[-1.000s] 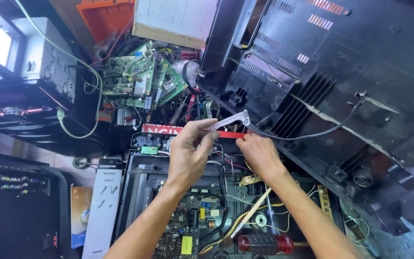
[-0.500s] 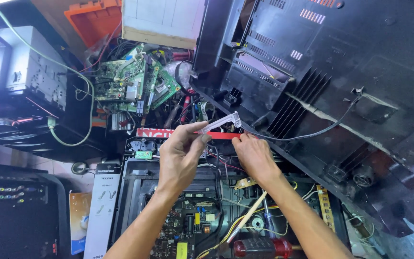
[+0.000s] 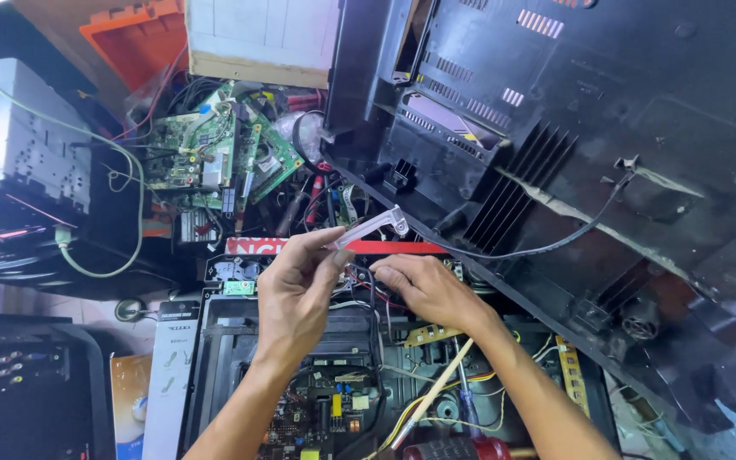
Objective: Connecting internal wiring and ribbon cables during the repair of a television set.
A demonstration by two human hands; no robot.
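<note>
My left hand (image 3: 298,285) pinches a small clear plastic strip (image 3: 375,227) between thumb and fingers, its free end raised toward the upper right. My right hand (image 3: 423,288) rests just to the right with fingers curled down onto wires at the top edge of an opened black device chassis (image 3: 215,358). Inside the chassis lie a dark circuit board (image 3: 317,417) with yellow parts and several coloured wires. A red strip (image 3: 257,246) runs along the chassis back edge, behind both hands.
A large black plastic rear cover (image 3: 606,153) leans at the right with a black cable (image 3: 555,247) across it. Green circuit boards (image 3: 206,158) are piled at the back left. A grey metal unit (image 3: 19,145) sits far left. A red-handled screwdriver (image 3: 462,447) lies near the bottom.
The view has shifted slightly, so both hands sit a little lower in frame. The left hand keeps holding the clear strip; the right hand's fingers have dropped off it onto the wires.
</note>
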